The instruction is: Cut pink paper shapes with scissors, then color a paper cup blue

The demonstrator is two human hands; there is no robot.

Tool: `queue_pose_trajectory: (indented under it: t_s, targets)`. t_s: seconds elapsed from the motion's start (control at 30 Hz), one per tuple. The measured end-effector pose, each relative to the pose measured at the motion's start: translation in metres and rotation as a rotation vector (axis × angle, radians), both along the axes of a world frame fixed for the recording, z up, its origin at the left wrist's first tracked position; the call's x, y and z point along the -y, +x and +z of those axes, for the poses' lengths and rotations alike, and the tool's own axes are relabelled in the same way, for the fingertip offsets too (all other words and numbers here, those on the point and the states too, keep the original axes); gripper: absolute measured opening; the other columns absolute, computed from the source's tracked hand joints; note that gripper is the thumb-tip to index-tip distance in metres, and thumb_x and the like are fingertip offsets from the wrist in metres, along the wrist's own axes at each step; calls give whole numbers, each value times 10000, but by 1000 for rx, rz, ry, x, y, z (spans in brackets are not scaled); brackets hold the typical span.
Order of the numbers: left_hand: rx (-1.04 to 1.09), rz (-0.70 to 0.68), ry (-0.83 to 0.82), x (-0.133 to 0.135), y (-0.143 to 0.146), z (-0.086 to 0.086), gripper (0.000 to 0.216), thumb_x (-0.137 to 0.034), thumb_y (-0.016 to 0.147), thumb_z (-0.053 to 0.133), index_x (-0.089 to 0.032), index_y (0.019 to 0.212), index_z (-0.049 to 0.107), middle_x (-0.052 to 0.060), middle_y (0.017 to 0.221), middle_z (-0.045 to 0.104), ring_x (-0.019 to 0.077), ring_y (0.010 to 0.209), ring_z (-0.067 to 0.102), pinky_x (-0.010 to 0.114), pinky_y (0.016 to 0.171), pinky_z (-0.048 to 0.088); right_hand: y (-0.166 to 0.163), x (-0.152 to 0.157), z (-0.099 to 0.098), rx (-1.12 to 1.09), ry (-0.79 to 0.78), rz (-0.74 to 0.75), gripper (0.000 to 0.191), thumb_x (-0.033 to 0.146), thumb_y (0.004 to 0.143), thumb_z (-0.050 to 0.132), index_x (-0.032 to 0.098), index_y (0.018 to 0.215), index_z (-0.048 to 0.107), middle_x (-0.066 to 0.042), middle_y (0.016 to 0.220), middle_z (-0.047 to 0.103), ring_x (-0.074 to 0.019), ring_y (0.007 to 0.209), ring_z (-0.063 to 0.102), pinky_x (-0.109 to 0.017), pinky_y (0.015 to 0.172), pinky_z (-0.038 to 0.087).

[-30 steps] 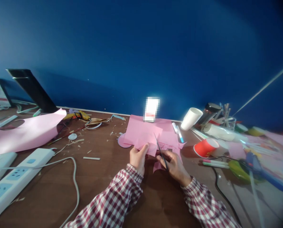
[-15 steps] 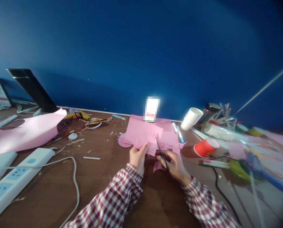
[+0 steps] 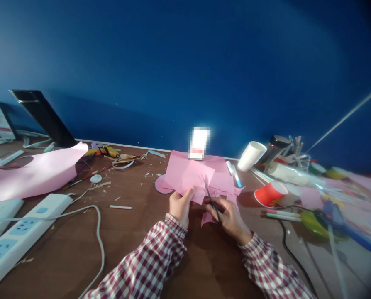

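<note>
My left hand [image 3: 180,206] pinches the near edge of a pink paper sheet [image 3: 190,175] and holds it up off the brown table [image 3: 132,232]. A faint circle is drawn on the sheet. My right hand [image 3: 228,216] is closed round the handles of dark scissors [image 3: 211,198], whose blades point up and away into the paper's edge. More pink paper pieces [image 3: 223,182] lie under and behind the sheet. Both my sleeves are red and white check.
A red paper cup [image 3: 269,193] lies on its side to the right, with a white cup [image 3: 250,155], markers [image 3: 280,214], a jar and a black cable [image 3: 289,249] nearby. To the left are a large pink sheet [image 3: 32,172], white power strips [image 3: 20,238] and paper scraps.
The pink sheet has tilted slightly in my left hand, so the drawn circle shows more. Both hands and the scissors stay almost in place.
</note>
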State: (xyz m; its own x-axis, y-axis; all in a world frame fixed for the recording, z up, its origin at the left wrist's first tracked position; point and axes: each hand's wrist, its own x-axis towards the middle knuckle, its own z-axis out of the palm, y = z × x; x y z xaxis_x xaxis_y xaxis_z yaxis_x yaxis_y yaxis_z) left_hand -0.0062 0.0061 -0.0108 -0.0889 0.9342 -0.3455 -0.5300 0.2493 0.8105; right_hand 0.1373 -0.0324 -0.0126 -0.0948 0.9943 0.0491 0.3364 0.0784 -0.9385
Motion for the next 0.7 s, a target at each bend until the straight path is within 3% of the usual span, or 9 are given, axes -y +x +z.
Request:
queue_pose_trajectory:
  t_s: [0.43, 0.7]
  targets:
    - [-21, 3, -7, -1, -1, 1, 358, -406, 520, 771, -115, 577, 570, -40, 399, 478, 80, 335, 430, 202, 346, 314, -1, 0, 0, -23, -25, 7, 317, 392, 771, 638, 140, 963, 659, -12, 633, 600, -117, 490, 497, -211, 433, 380]
    - [9, -36, 61, 0, -1, -2, 340, -393, 571, 752, -93, 614, 599, -3, 446, 538, 99, 368, 480, 217, 364, 370, -1, 0, 2, -91, -64, 25, 279, 383, 774, 636, 155, 934, 648, -27, 732, 624, -103, 501, 497, -210, 454, 399]
